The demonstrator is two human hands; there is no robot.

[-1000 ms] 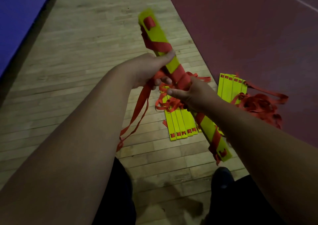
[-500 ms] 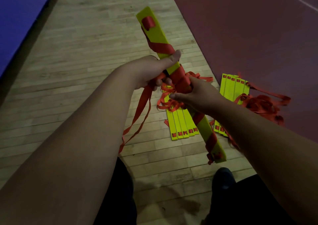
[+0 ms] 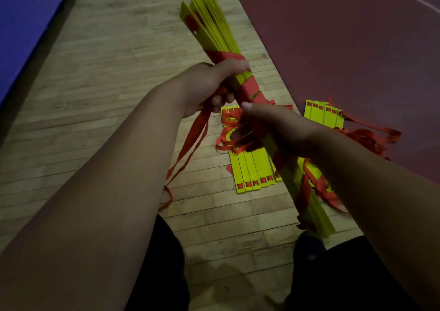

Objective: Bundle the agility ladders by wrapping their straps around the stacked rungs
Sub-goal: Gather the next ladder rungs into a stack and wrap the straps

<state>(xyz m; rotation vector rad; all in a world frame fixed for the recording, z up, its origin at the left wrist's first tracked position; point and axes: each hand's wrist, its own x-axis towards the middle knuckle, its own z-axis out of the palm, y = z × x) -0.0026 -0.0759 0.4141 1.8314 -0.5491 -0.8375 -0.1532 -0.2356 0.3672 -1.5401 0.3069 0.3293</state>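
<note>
I hold a stack of yellow ladder rungs (image 3: pixel 215 28) slanting from upper centre down to lower right, with red strap (image 3: pixel 250 87) wound around its middle. My left hand (image 3: pixel 209 84) grips the stack near the wraps, and loose red strap ends (image 3: pixel 190 146) hang from it toward the floor. My right hand (image 3: pixel 273 127) grips the stack just below, fingers curled round the rungs and some strap. The rung edges at the far end fan apart slightly.
Two more yellow ladder stacks lie on the wooden floor, one under my hands (image 3: pixel 250 170) and one further right (image 3: pixel 325 114), with tangled red straps (image 3: pixel 371 137). A dark red mat (image 3: pixel 345 37) lies right, a blue mat (image 3: pixel 21 20) left. My shoe (image 3: pixel 308 246) is below.
The stack has turned in my hands, so its thin edges now face me. Both hands keep their grip near the wraps.
</note>
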